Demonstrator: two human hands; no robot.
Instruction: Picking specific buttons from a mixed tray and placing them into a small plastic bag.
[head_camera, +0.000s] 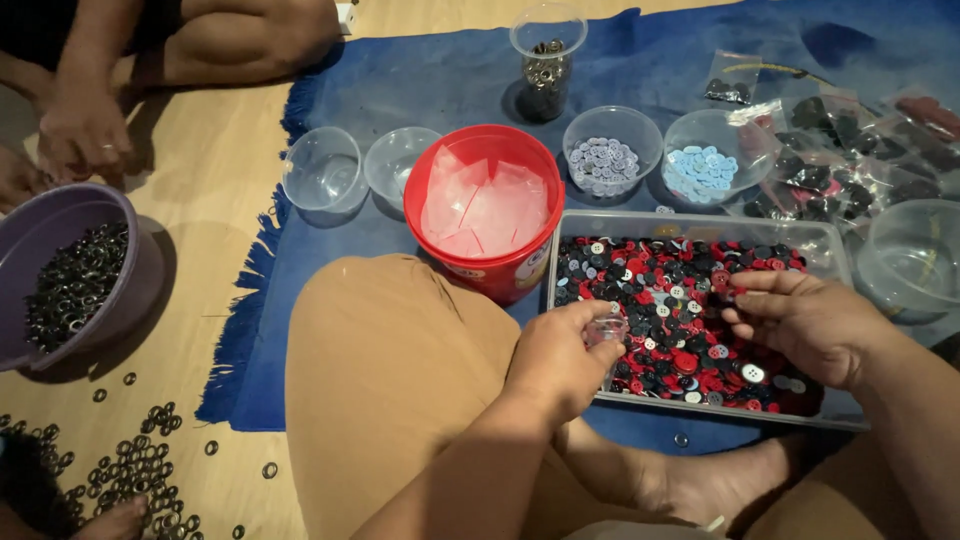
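Left hand (560, 360) grips a small clear bag (606, 330) at the button tray's (700, 222) 9 o'clock edge; right hand (800, 320), at 3 o'clock, pinches a red button (737, 292).

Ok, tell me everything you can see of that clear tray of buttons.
The clear plastic tray is a shallow rectangular bin on the blue rug, holding loose red, black and white buttons. It sits level beside the red bucket. The left hand, holding a small clear bag, and the right hand hover over it.
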